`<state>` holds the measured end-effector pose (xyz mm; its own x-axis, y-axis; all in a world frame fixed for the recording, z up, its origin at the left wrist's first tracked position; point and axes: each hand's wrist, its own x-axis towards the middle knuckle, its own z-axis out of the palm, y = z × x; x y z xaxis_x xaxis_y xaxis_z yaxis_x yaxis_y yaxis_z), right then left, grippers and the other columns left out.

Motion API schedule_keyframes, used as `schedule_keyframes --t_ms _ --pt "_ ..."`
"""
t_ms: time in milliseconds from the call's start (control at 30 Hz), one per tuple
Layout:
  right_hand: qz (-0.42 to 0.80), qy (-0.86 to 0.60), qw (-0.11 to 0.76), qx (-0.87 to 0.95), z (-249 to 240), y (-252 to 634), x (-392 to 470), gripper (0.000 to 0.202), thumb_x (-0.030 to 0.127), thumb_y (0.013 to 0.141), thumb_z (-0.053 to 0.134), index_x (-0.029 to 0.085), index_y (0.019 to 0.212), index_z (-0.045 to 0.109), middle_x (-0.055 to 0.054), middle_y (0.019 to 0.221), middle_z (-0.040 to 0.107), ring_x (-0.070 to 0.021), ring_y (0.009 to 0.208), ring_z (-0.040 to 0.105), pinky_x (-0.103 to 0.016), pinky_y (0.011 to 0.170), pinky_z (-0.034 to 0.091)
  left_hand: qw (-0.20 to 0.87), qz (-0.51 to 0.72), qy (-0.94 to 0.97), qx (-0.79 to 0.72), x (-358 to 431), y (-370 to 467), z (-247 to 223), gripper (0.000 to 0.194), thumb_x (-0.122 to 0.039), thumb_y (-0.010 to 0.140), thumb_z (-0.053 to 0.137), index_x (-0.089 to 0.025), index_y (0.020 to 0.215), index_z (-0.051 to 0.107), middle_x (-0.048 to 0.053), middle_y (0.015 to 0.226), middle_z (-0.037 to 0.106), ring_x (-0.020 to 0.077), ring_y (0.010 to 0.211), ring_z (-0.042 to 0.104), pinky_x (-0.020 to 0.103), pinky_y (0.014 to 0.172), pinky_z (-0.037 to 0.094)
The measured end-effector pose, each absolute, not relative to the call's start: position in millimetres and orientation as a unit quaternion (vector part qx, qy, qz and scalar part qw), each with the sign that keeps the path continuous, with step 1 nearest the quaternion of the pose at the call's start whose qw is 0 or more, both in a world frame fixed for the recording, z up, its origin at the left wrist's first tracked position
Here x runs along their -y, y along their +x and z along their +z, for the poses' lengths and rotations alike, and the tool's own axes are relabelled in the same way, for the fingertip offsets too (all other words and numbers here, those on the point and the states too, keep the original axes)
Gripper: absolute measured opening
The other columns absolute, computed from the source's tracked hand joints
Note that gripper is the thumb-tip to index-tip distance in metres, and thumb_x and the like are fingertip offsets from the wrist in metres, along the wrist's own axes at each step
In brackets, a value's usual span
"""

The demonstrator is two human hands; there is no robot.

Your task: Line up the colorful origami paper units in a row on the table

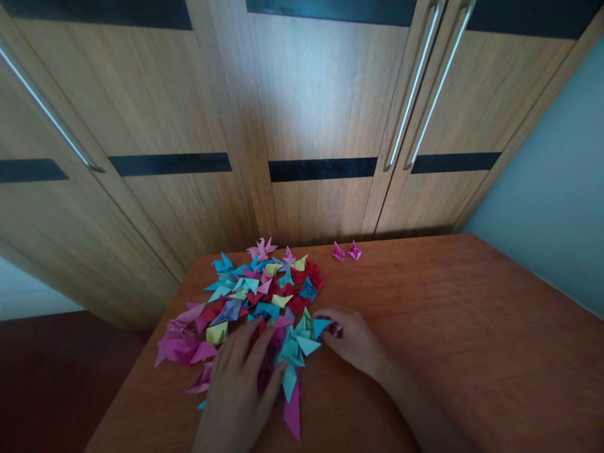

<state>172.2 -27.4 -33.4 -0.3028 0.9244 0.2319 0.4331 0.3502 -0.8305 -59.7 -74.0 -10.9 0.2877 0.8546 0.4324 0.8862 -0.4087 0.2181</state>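
A pile of folded paper pieces (pixel 280 297) in pink, red, blue, green and yellow lies on the left part of the wooden table. My left hand (pixel 241 383) rests on the near side of the pile with its fingers spread over pink and dark red pieces. At the pile's right edge, my right hand (pixel 349 338) has its thumb and forefinger closed on the tip of a blue folded paper (pixel 321 326). Teal folded pieces (pixel 292 350) lie between the two hands. One magenta point (pixel 293 410) sticks out towards the near edge.
Two small pink folded papers (pixel 346 252) stand apart near the far edge of the table (pixel 450 313). Behind it is a wooden wardrobe (pixel 320 85) with long metal handles. A pale wall (pixel 560 175) is on the right.
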Motion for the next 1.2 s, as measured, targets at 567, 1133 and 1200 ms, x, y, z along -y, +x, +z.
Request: schedule_keyframes --t_ms 567,1133,1200 --pt "0.447 -0.405 0.435 0.669 -27.1 172.6 31.7 0.038 0.025 0.088 0.05 0.027 0.125 0.049 -0.002 0.09 0.065 -0.0146 0.072 0.064 -0.027 0.065 0.054 -0.239 -0.305 -0.819 0.423 15.0 10.4 21.7 0.022 -0.014 0.08 0.056 -0.023 0.099 0.065 0.003 0.094 0.067 0.0184 0.087 0.061 0.029 0.079 0.047" --pt "0.357 -0.468 0.472 0.656 -20.7 180.9 27.8 0.015 0.034 0.081 0.06 0.019 0.078 0.062 0.0 0.074 0.064 -0.0124 0.067 0.058 -0.022 0.061 0.045 -0.451 -0.42 -0.645 0.452 21.0 0.9 16.4 0.01 -0.026 0.081 0.058 -0.017 0.078 0.059 -0.002 0.069 0.057 0.0126 0.063 0.055 0.021 0.058 0.043" --pt "0.365 -0.464 0.468 0.657 -21.0 182.6 27.5 0.017 0.036 0.081 0.061 0.019 0.076 0.062 0.0 0.073 0.064 -0.0128 0.067 0.058 -0.022 0.06 0.044 -0.459 -0.426 -0.637 0.449 21.6 1.2 17.2 0.011 -0.028 0.081 0.057 -0.017 0.078 0.059 -0.002 0.069 0.057 0.0126 0.063 0.055 0.021 0.058 0.044"
